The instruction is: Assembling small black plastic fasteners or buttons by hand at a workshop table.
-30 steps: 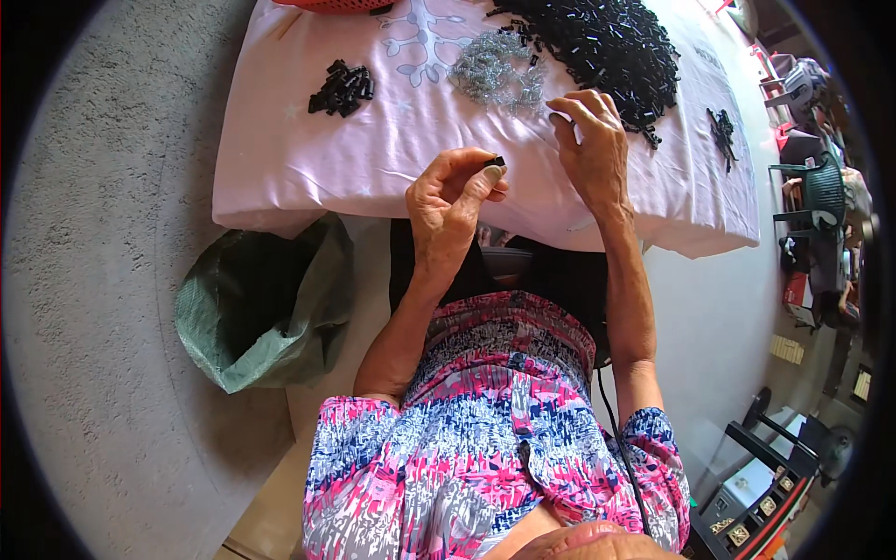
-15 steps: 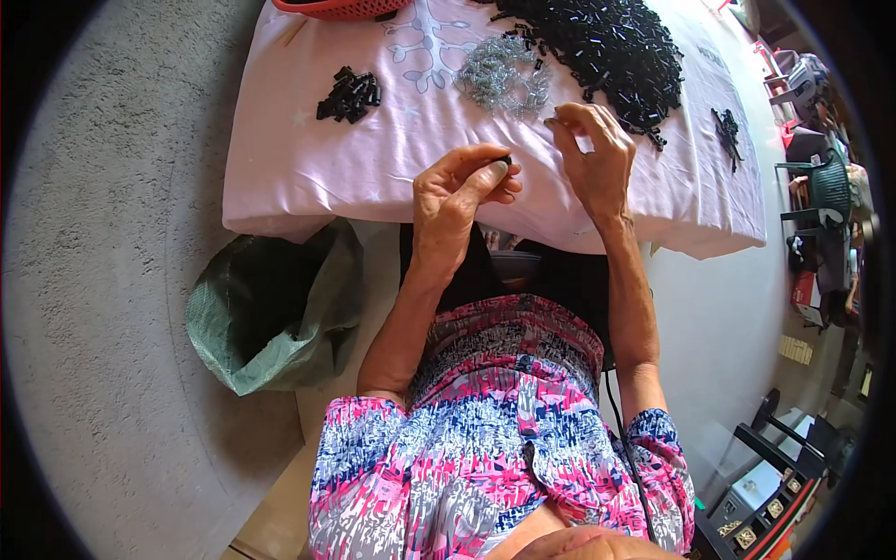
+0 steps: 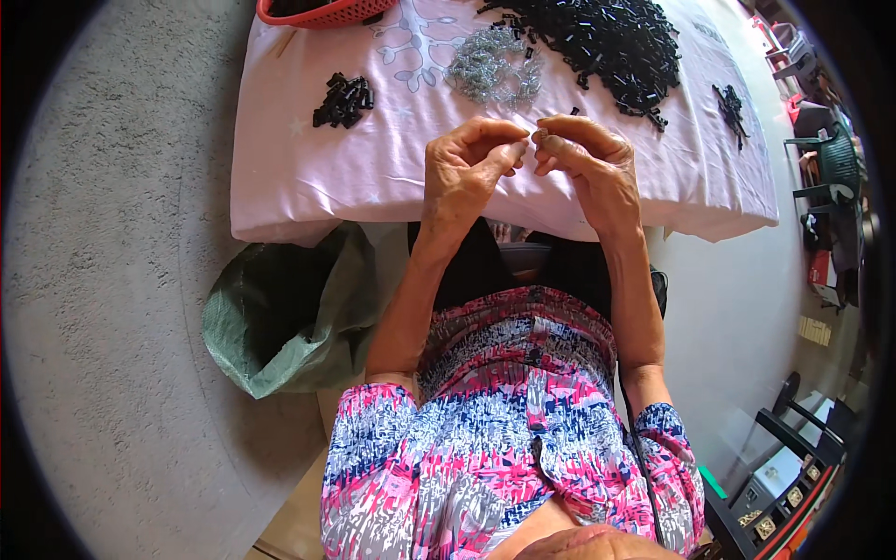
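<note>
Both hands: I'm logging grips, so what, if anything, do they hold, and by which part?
Cannot be told: left hand and right hand curl close together; anything held is hidden or too small.

on cloth [image 3: 289,182]: small pile [image 3: 343,101] left, large pile [image 3: 611,47] right

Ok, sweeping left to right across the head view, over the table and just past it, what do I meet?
Small pile of black pieces → left hand → right hand → thin black bunch → dark green chair.
</note>
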Demonstrator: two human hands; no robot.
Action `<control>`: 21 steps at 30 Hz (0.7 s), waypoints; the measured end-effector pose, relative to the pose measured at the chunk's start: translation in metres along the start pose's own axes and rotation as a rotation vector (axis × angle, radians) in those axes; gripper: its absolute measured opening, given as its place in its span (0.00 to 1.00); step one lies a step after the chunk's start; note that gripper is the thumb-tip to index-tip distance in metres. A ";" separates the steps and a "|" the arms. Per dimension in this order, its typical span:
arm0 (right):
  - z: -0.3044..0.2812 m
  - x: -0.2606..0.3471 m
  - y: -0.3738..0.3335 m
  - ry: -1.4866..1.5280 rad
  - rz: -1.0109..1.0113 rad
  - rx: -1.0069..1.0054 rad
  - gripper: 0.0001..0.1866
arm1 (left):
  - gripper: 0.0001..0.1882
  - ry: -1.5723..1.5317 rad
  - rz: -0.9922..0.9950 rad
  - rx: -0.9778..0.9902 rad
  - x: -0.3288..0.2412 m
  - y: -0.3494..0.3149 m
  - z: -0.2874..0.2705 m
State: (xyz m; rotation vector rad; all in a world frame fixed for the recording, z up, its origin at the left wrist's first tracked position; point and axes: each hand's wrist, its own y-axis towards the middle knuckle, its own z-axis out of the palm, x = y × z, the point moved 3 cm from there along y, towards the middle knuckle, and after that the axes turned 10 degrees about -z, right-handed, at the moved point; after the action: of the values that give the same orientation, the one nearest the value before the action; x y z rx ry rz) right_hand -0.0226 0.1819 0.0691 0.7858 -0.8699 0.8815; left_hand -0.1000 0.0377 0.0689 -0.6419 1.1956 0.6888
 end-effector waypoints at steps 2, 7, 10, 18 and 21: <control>-0.001 -0.002 -0.001 0.019 -0.006 0.000 0.11 | 0.08 0.033 -0.015 -0.005 -0.001 -0.001 0.004; -0.006 -0.004 -0.004 0.015 -0.011 -0.005 0.11 | 0.11 0.017 0.008 0.020 0.002 0.001 0.010; -0.009 -0.005 -0.005 0.024 -0.019 0.005 0.11 | 0.12 0.012 0.082 0.052 0.007 0.004 0.011; -0.010 -0.007 -0.009 0.057 -0.029 -0.088 0.10 | 0.10 0.099 0.246 -0.009 0.009 0.003 0.019; -0.011 -0.008 -0.009 0.063 -0.024 -0.088 0.10 | 0.09 0.217 0.319 -0.062 0.006 0.002 0.019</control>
State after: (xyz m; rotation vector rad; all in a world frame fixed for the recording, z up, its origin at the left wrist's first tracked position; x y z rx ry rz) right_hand -0.0141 0.1854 0.0553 0.6873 -0.8360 0.8373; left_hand -0.0888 0.0537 0.0678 -0.5936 1.5020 0.9439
